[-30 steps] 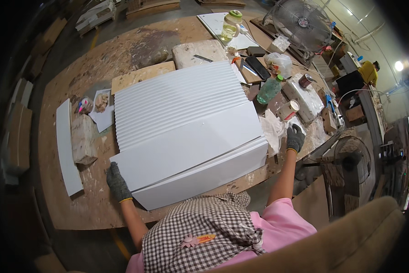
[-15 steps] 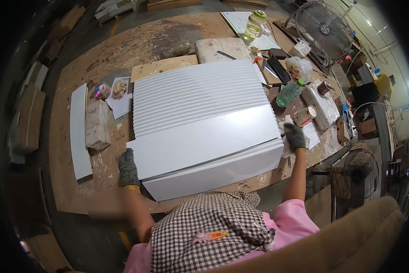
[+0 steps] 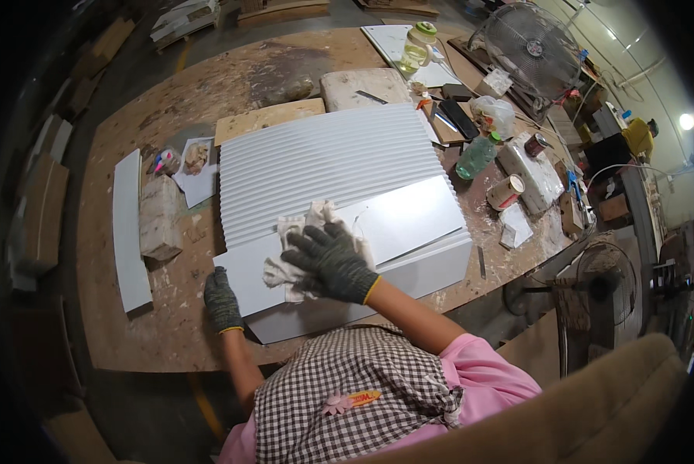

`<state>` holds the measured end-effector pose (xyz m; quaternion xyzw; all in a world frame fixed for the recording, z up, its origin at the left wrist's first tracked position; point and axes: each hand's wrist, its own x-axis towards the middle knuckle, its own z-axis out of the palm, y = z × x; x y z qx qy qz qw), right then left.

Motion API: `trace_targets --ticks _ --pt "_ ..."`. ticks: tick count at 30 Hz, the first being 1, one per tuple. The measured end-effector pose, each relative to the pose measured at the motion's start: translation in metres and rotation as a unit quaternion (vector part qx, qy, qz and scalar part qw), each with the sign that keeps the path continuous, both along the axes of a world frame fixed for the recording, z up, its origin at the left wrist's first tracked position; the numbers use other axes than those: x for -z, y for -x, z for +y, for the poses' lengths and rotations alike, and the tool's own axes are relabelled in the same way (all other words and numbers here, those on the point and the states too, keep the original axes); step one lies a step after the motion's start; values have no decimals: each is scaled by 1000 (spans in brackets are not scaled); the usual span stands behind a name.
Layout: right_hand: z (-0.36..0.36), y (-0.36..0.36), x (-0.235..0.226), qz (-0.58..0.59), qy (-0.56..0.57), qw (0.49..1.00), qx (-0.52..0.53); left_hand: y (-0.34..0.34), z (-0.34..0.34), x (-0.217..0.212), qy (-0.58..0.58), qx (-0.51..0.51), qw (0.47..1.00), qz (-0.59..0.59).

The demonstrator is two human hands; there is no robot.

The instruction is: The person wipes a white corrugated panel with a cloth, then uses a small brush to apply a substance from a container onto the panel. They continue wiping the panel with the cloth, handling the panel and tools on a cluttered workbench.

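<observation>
A big stained worktable (image 3: 185, 298) spreads before the person, and a white panel (image 3: 324, 162) lies on it close to the person's side, ridged over its far part and flat over its near strip. The right hand (image 3: 331, 263), in a dark grey glove, is palm down on the flat strip with its fingers spread, pressing a crumpled white cloth (image 3: 284, 272) that shows around the fingers. The left hand (image 3: 222, 300), gloved alike, rests at the panel's near left corner, fingers lying along the edge; whether they grip it I cannot tell. At the far right of the table, a clear jug (image 3: 415, 52) with a green lid holds pale yellowish liquid. Nearer, a clear plastic bag (image 3: 494, 114) has something brownish inside, too wrinkled to make out. Beside the panel's right edge leans a green bottle (image 3: 477, 158) with a green cap, its contents unclear. Next to it is a white and red tub (image 3: 505, 193), its inside hidden, and a small dark can (image 3: 536, 145) sits on a plastic-wrapped block (image 3: 529, 176).
</observation>
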<state>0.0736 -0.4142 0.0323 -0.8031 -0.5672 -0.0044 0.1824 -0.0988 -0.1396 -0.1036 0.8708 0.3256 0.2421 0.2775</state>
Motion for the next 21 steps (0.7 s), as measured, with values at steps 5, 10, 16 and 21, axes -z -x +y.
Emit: trace_targets --ticks 5,10,16,21 --pt "-82 -101 16 -165 13 968 191 -7 -35 -53 79 -80 993 -19" --pt "-210 -195 30 32 -82 891 444 -20 -40 -56 112 -82 989 -49" --pt "-133 -135 -46 202 -274 918 202 -14 -46 -60 121 -104 984 -74" --pt "-53 -52 21 -116 7 983 139 -20 -39 -49 96 -88 987 -90"
